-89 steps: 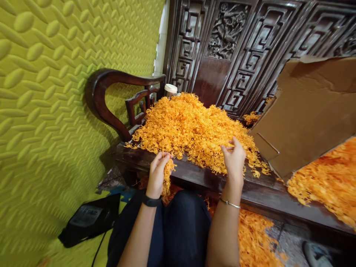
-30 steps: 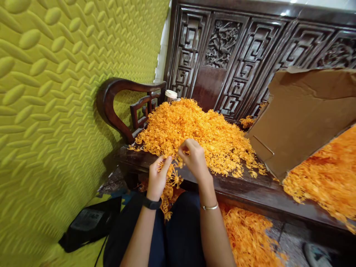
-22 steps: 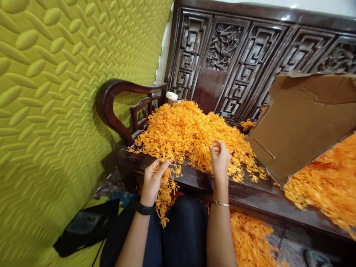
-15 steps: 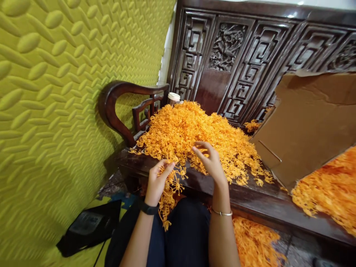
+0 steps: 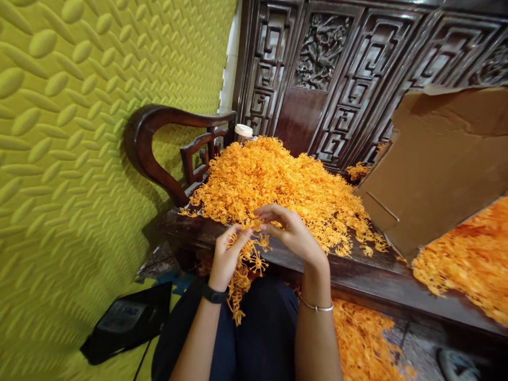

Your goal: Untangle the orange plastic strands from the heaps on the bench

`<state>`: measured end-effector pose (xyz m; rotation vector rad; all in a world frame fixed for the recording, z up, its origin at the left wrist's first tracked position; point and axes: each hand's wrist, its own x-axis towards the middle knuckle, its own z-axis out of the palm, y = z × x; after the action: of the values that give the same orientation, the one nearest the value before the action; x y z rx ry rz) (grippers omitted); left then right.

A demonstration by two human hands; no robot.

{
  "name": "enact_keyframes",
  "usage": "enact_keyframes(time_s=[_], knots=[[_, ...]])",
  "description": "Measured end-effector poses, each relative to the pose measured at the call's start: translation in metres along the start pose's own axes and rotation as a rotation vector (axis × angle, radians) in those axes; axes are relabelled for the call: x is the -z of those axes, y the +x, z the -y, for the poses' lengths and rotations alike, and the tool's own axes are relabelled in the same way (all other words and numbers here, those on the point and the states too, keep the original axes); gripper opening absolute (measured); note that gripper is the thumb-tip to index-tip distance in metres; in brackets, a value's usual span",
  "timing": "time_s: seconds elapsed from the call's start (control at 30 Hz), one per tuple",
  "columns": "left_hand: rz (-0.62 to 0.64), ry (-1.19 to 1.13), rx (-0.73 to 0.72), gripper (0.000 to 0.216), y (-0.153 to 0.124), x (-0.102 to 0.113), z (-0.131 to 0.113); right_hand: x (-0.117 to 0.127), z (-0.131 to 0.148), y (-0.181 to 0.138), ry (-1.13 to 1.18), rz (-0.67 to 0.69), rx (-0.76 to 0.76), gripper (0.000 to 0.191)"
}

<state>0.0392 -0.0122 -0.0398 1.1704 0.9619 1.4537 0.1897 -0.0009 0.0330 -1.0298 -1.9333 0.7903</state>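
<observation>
A big heap of small orange plastic pieces (image 5: pixel 278 182) covers the seat of a dark carved wooden bench (image 5: pixel 357 275). My left hand (image 5: pixel 228 254) is closed on a hanging bunch of orange pieces (image 5: pixel 242 278) at the bench's front edge, above my lap. My right hand (image 5: pixel 291 233) is just to its right, fingers curled and pinching one small orange piece against the top of that bunch. The thumbs of both hands nearly touch.
A brown cardboard sheet (image 5: pixel 440 159) leans on the bench back at right, with more orange pieces (image 5: pixel 468 259) beyond it and others on the floor (image 5: pixel 361 344). A white-lidded jar (image 5: pixel 243 130) stands behind the heap. A black device (image 5: pixel 127 323) lies by the green padded wall (image 5: pixel 79 132).
My right hand went out to the heap, took a piece, and came back left to the bunch held by my left hand. The bunch hangs longer than three seconds ago.
</observation>
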Motion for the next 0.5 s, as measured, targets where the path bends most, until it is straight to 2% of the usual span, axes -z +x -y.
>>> enact_keyframes(time_s=[0.13, 0.23, 0.3, 0.5], knots=[[0.01, -0.006, -0.002, 0.022, 0.0, 0.001, -0.001, 0.001, -0.002, -0.001, -0.124, 0.001, -0.028, 0.011], [0.006, -0.008, 0.017, 0.021, -0.001, 0.001, -0.001, -0.002, 0.001, 0.001, -0.142, -0.039, 0.019, 0.011], [0.011, -0.022, 0.045, 0.022, -0.001, -0.001, -0.001, -0.005, 0.003, 0.003, -0.149, -0.145, 0.059, 0.01], [0.014, -0.043, 0.098, 0.023, -0.003, -0.009, -0.002, -0.024, -0.001, 0.011, -0.22, -0.61, 0.067, 0.014]])
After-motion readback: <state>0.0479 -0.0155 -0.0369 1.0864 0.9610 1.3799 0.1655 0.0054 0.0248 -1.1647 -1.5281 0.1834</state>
